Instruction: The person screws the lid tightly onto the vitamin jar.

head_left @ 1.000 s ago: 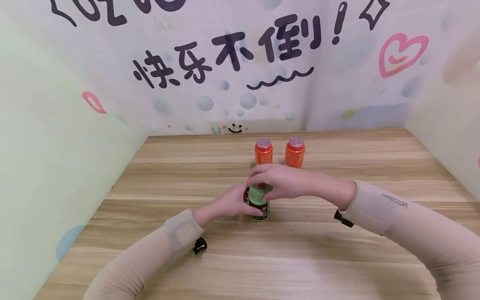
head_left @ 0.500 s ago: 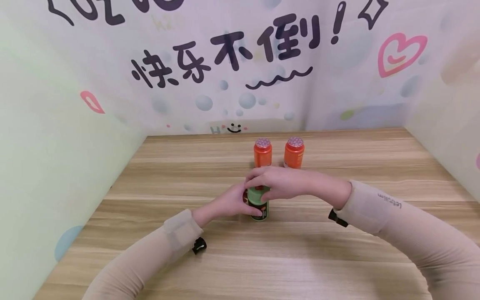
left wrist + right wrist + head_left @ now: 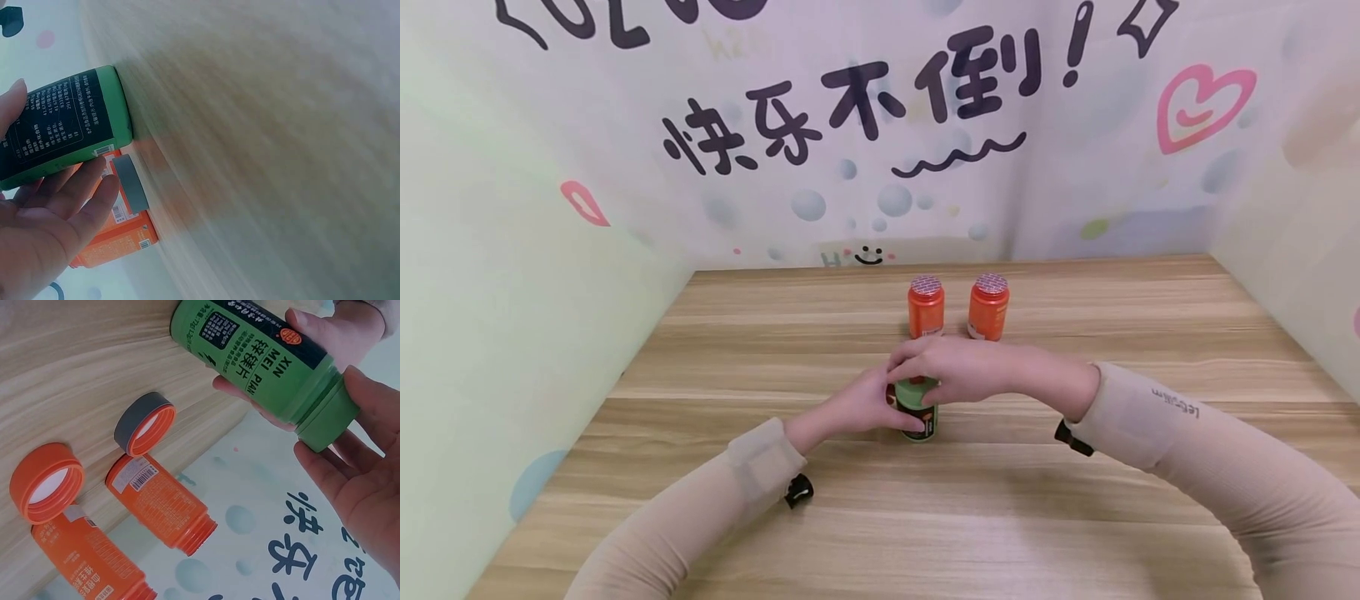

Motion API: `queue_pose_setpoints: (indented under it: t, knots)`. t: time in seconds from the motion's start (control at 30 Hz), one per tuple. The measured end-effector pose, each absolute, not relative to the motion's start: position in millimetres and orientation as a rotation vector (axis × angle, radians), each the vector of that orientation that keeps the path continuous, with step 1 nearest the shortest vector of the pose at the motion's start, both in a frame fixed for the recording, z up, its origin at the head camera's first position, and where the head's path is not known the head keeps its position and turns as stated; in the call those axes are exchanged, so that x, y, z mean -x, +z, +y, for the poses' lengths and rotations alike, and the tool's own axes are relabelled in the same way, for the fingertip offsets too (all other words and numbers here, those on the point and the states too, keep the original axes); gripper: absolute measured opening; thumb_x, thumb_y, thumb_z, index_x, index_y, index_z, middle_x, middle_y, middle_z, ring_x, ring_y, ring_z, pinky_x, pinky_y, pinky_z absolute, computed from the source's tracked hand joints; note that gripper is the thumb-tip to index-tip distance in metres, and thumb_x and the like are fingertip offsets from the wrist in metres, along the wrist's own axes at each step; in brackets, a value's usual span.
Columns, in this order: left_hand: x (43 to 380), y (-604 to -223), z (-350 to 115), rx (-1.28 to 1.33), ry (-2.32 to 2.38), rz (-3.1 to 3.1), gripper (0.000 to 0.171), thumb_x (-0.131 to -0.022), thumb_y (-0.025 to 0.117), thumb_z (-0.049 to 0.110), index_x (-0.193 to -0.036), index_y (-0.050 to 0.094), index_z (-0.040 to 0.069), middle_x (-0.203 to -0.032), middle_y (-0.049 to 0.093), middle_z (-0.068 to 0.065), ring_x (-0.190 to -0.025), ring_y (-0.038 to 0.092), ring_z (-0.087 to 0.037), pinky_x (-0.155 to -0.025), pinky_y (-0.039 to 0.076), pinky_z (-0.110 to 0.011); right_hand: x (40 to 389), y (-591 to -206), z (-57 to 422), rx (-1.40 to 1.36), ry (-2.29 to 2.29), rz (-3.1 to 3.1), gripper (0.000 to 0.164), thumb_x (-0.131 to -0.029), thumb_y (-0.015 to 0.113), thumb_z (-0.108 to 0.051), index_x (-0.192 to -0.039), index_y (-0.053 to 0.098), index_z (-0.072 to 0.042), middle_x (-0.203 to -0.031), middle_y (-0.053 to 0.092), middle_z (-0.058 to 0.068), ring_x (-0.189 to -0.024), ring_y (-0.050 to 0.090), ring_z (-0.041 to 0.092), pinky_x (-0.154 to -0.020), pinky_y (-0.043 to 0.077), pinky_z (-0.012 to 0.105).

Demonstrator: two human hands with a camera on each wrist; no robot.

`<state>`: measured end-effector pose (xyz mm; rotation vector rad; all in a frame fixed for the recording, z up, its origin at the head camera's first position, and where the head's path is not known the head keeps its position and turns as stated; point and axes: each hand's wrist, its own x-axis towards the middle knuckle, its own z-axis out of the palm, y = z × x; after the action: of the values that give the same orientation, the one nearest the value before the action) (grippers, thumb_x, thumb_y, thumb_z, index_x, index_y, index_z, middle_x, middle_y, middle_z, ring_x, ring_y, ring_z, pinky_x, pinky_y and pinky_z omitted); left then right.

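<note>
A green bottle [image 3: 931, 414] with a black label stands upright on the table in front of the person. Its body is held by the left hand [image 3: 867, 403], thumb across the front. In the left wrist view the left hand [image 3: 37, 240] has its fingers behind the same bottle [image 3: 59, 125]. From above, the right hand [image 3: 962, 367] grips the bottle's green cap [image 3: 330, 417] between thumb and fingers. The cap sits on the bottle's neck in the right wrist view, where the right hand [image 3: 375, 447] reaches in from the right.
Behind stand two orange bottles [image 3: 927, 310] [image 3: 988, 312] with their caps off and patterned seals on top. A grey cap [image 3: 128, 422] with an orange inside and an orange cap [image 3: 28, 487] rest near them. A printed cloth [image 3: 1075, 167] backs the wooden table [image 3: 760, 333].
The right hand has come slightly down and left in the head view, its wrist shifting with it, while still on the cap. The left hand keeps its hold on the green bottle.
</note>
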<state>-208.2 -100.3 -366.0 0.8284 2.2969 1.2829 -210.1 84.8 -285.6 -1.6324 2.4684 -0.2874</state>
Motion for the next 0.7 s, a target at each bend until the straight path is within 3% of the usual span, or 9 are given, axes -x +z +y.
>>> queue_pose_setpoints:
  t: [0.43,0.7]
  knots:
    - [208.7,-365.8,-99.4,-0.873,1.263,2.346,0.058,-0.075,0.076,0.015,-0.123,0.045,0.008,-0.117,0.055,-0.004,-0.101,0.054,-0.012,-0.088,0.047,-0.028,207.9,-286.9,80.6,1.506,-0.279,2.553,0.045,-0.079,0.071,-0.019,-0.122,0.059,-0.011,-0.119,0.056,0.007,-0.107,0.053,0.021,-0.085,0.048,0.032]
    - [208.4,-365.6,-100.1,-0.866,1.224,2.366,0.057,-0.075,0.076,0.018,-0.121,0.045,0.009,-0.114,0.057,-0.001,-0.1,0.055,-0.011,-0.086,0.046,-0.025,206.7,-290.3,74.6,1.419,-0.209,2.727,0.042,-0.075,0.073,-0.035,-0.111,0.064,-0.013,-0.094,0.056,0.0,-0.08,0.054,0.012,-0.066,0.046,0.024]
